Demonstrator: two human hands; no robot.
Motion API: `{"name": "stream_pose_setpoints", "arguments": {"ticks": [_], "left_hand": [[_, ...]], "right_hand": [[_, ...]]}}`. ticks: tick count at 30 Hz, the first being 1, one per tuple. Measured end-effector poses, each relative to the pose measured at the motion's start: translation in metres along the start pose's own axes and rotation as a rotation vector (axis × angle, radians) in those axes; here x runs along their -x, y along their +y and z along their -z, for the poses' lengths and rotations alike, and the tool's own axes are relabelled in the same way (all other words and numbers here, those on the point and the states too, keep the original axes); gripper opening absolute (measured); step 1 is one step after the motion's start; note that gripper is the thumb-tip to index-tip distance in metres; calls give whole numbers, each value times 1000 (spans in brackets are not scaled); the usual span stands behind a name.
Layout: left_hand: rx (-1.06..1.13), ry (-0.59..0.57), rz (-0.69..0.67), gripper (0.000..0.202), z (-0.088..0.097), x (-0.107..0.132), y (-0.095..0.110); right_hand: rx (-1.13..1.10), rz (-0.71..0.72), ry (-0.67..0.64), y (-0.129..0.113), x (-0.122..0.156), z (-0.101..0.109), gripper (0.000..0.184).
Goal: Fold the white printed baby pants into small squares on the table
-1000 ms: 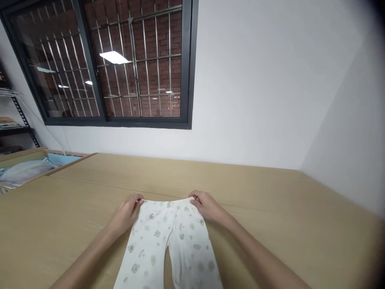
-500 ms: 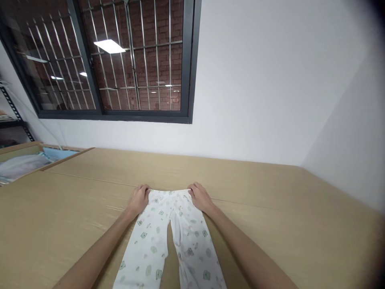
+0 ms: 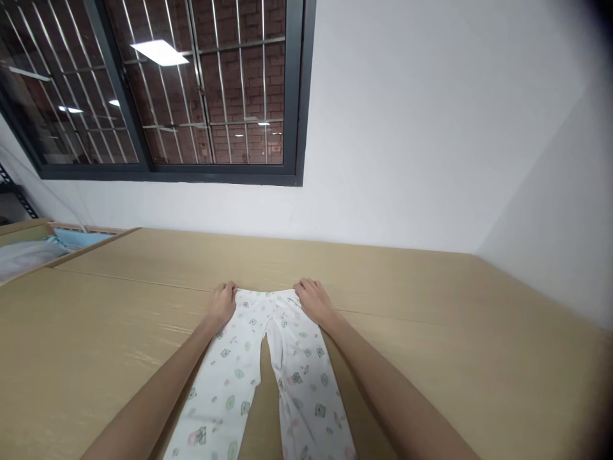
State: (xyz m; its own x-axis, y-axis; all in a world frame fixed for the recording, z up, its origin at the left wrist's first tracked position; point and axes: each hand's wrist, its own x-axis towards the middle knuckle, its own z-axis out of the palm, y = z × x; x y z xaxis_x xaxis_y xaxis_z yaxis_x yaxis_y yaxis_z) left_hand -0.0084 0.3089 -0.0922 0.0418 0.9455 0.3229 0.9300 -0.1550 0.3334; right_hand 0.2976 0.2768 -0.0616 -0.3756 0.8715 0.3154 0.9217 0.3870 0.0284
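Note:
White trousers printed with small green and pink figures lie spread on the tan tabletop, waistband away from me. The two legs run toward me and leave the view at the bottom; the right one has folds along its inner side. My left hand is closed on the left corner of the waistband. At the opposite corner, my right hand grips the waistband with its fingers curled over the edge. Between both hands the waistband sags slightly. The fingertips under the cloth are hidden.
Beyond the tan table stands a white wall with a dark-framed barred window. At the far left is a wooden-edged bin holding white and light blue cloth. Part of a dark shelf rack shows behind it.
The view has tilted and shifted slightly, so the window sits higher and further left. Both hands keep their hold on the waistband; the trousers appear a little higher in view.

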Motion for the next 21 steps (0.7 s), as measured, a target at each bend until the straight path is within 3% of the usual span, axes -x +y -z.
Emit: {"name": "stream_pose_setpoints", "arguments": {"ticks": [9, 13, 17, 21], "left_hand": [[25, -20, 2, 26, 2, -12, 3], [61, 13, 12, 26, 11, -8, 15], [107, 32, -63, 23, 28, 11, 55], [163, -150, -284, 29, 48, 68, 121]], "right_hand": [[10, -53, -13, 9, -7, -8, 30], [7, -72, -6, 7, -6, -10, 30], [1, -101, -2, 5, -5, -11, 31], [0, -105, -2, 5, -6, -12, 31]]}}
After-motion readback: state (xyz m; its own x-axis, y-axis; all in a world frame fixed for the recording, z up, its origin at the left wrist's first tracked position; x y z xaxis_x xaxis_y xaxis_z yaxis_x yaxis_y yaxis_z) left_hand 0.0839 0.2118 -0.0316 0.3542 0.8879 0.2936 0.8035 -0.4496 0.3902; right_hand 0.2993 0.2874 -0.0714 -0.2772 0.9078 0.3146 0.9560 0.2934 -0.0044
